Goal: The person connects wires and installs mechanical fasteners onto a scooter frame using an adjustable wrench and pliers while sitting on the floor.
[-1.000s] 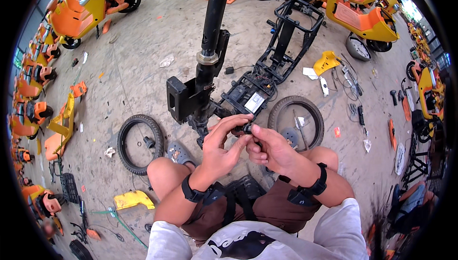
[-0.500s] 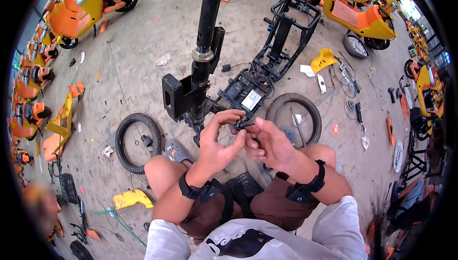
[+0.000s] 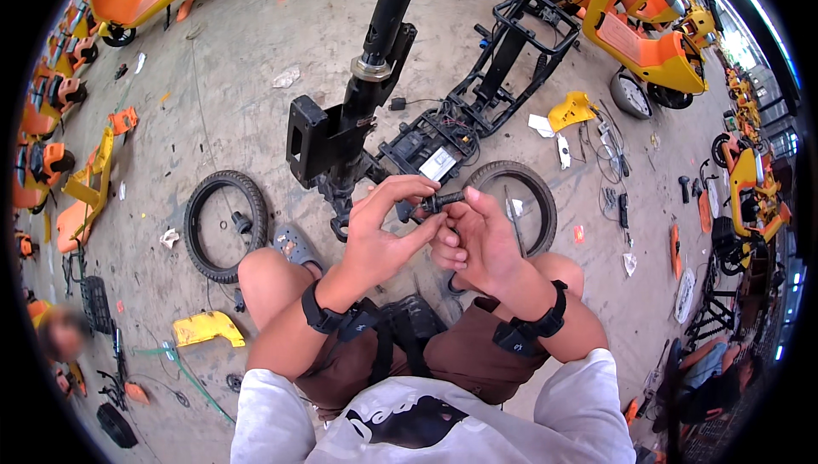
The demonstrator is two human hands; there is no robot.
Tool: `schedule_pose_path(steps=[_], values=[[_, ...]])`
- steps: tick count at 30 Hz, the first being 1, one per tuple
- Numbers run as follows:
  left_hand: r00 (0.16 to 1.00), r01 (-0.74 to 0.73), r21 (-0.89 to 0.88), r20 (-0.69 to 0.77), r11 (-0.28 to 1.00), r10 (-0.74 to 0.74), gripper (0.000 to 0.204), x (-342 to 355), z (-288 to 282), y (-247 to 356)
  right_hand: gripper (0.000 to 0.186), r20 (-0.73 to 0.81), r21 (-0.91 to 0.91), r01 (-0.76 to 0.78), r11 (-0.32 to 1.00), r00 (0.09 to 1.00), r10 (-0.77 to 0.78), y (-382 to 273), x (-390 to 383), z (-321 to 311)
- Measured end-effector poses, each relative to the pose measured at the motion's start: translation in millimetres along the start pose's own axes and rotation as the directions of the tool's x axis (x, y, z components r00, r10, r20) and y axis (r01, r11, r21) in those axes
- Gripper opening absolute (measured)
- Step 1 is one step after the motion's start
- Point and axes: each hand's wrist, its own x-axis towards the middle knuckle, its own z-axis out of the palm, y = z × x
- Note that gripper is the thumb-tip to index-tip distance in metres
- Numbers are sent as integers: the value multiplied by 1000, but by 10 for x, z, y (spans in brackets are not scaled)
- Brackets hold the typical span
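Note:
My left hand (image 3: 388, 230) and my right hand (image 3: 477, 238) meet over my lap, fingers closed around a small dark bolt-like fitting (image 3: 440, 201). My left fingertips are at its left part; my right thumb is at its right end, with the other right fingers curled below. Just beyond them stands a large black steel tube assembly (image 3: 371, 42) with a silver nut ring and a flat black bracket (image 3: 302, 144). A black scooter frame with wiring (image 3: 511, 55) lies on the floor behind it.
Tyres lie left (image 3: 204, 251) and right (image 3: 541, 200) of my legs. Yellow panels (image 3: 209, 328), cables and small parts litter the floor (image 3: 221, 89). Yellow-orange scooters (image 3: 639, 55) line the sides. A person (image 3: 707, 387) is at the lower right, another's blurred head (image 3: 61, 332) at the left edge.
The fitting has turned to lie more level and shows more between my fingertips. My hands have risen slightly and shifted left in the picture, along with the surroundings as the view shifted.

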Motion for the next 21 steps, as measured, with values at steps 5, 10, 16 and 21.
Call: schedule_pose_path(steps=[5, 10, 16, 21], values=[[995, 74, -13, 63, 997, -73, 39, 11, -39, 51, 56, -15, -27, 9, 1000, 1000, -9, -27, -39, 43], [994, -104, -33, 38, 994, 105, 34, 14, -50, 26, 64, -32, -21, 37, 999, 999, -38, -3, -39, 46], [991, -133, -124, -41, 983, 129, 39, -18, -32, 22, 57, -5, -5, 50, 999, 999, -50, -9, -35, 37], [990, -137, -39, 19, 990, 138, 33, 43, -46, 68, 52, 0, -4, 69, 998, 998, -69, 0, -38, 15]])
